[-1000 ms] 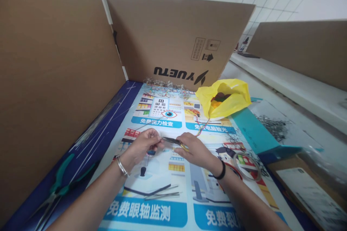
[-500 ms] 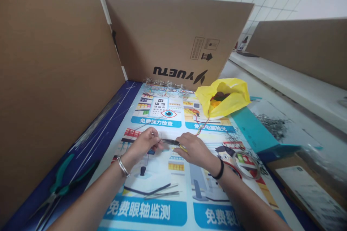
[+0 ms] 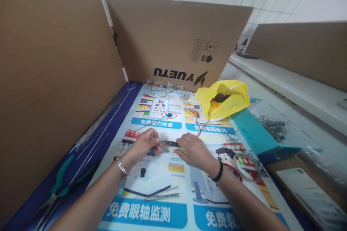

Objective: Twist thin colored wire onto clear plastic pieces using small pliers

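My right hand (image 3: 196, 149) is closed round small yellow-handled pliers (image 3: 171, 144), whose dark jaws point left toward my left hand. My left hand (image 3: 143, 145) pinches a thin wire piece (image 3: 156, 137) right at the plier tips. Both hands hover just above a printed eye-care poster (image 3: 162, 173) that covers the table. A silver bangle sits on my left wrist and a black band on my right.
Teal-handled pliers (image 3: 58, 187) lie at the left, beside long thin wires (image 3: 100, 119). Short cut wires (image 3: 162, 193) lie near me. A yellow bag (image 3: 225, 97), a clear tape roll (image 3: 246, 166), a heap of metal bits (image 3: 273, 124) and cardboard walls (image 3: 173, 36) surround the spot.
The hands have stayed almost in place; the pliers and the left fingers shifted only slightly at the wire. The view tilted a little.
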`<act>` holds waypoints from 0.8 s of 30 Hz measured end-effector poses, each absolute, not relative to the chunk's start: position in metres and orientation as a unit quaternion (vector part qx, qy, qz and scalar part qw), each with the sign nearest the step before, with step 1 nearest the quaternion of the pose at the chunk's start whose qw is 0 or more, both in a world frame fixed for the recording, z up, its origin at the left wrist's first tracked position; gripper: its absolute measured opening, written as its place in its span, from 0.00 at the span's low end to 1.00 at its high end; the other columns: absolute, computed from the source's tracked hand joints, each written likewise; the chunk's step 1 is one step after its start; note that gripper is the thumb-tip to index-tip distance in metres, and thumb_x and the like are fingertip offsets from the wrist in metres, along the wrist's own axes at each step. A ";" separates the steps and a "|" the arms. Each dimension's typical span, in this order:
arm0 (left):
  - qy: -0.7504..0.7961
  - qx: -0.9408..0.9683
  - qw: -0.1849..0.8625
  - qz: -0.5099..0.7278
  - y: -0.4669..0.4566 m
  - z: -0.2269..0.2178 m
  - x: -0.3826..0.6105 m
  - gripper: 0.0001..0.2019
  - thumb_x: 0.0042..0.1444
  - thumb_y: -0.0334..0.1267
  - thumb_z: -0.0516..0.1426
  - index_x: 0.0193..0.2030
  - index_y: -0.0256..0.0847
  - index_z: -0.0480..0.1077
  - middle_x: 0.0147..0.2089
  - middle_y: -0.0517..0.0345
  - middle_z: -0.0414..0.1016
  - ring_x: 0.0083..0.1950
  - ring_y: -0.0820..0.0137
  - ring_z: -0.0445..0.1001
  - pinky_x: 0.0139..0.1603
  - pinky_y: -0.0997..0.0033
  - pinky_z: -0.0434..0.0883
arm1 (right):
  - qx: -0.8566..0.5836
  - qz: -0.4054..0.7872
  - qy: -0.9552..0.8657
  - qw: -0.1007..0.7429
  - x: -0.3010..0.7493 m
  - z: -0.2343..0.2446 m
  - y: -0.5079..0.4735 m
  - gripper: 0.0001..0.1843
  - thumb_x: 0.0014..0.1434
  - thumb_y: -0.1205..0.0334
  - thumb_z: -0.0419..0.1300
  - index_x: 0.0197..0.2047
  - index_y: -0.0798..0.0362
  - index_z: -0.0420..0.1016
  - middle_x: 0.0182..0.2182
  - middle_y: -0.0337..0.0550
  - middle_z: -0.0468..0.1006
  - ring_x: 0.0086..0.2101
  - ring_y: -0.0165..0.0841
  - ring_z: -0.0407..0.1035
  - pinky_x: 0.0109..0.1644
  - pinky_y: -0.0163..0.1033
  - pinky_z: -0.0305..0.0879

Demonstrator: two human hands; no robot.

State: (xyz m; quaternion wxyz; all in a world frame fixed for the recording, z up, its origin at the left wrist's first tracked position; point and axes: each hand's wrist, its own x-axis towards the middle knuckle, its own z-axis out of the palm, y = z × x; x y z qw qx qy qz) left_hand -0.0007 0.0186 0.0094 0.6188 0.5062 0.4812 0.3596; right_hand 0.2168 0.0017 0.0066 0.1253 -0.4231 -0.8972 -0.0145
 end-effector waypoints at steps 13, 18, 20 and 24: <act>0.479 0.524 0.599 0.371 0.019 0.008 0.001 0.08 0.51 0.38 0.57 0.30 0.40 0.60 0.21 0.61 0.73 0.24 0.73 0.71 0.27 0.75 0.65 | -0.429 -0.051 -0.894 0.122 0.215 -0.001 0.002 0.11 0.62 0.54 0.52 0.37 0.53 0.69 0.32 0.45 0.70 0.35 0.36 0.62 0.37 0.39 0.56; 0.469 0.535 0.581 0.396 0.021 0.003 0.002 0.08 0.51 0.37 0.57 0.30 0.41 0.59 0.23 0.61 0.74 0.25 0.72 0.72 0.28 0.74 0.65 | -0.441 -0.034 -0.886 0.135 0.213 -0.002 0.001 0.11 0.62 0.54 0.52 0.38 0.54 0.69 0.32 0.46 0.70 0.36 0.36 0.63 0.37 0.39 0.57; 0.465 0.542 0.574 0.400 0.021 0.002 0.002 0.08 0.52 0.38 0.56 0.30 0.41 0.59 0.23 0.61 0.73 0.25 0.72 0.71 0.28 0.74 0.66 | -0.443 -0.026 -0.886 0.136 0.213 -0.002 0.000 0.12 0.62 0.54 0.52 0.38 0.54 0.69 0.32 0.45 0.70 0.36 0.36 0.63 0.37 0.39 0.57; 0.449 0.562 0.573 0.393 0.021 0.003 0.001 0.07 0.52 0.37 0.56 0.30 0.41 0.59 0.21 0.63 0.72 0.24 0.73 0.71 0.28 0.74 0.65 | -0.442 -0.004 -0.887 0.133 0.214 -0.001 0.000 0.12 0.62 0.54 0.51 0.39 0.53 0.68 0.32 0.45 0.70 0.36 0.35 0.63 0.38 0.38 0.58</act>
